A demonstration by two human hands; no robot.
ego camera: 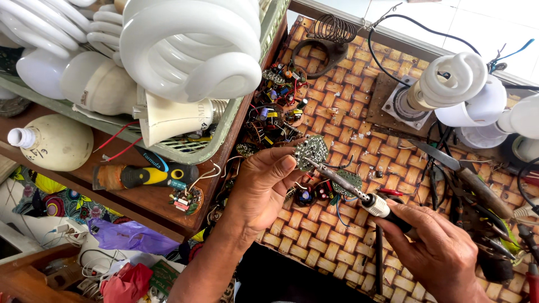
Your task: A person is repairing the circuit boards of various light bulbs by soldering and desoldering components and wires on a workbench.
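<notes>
A small round circuit board point(310, 150), green with a silvery speckle of solder points, is being held just above the woven bamboo mat point(342, 106), pinched at its lower left edge between the thumb and fingertips of the left hand point(263, 188), so that most of the disc is sticking out up and to the right of the grip. The tip of a slim soldering iron point(342, 182) with a metal shaft and a white-and-black handle is touching the board's lower right edge; the right hand point(435, 249) is closing its fingers around that handle, well down from the tip. Under the iron, a second round green board point(348, 180) is lying on the mat among loose wires and small parts. Further out, a coiled wire iron stand point(328, 36) is sitting at the mat's top edge, a white spiral lamp point(449, 78) is standing in a socket to the right, and a green basket point(216, 143) of spiral lamps is resting on the wooden shelf at left beside a yellow-and-black screwdriver point(151, 175).
</notes>
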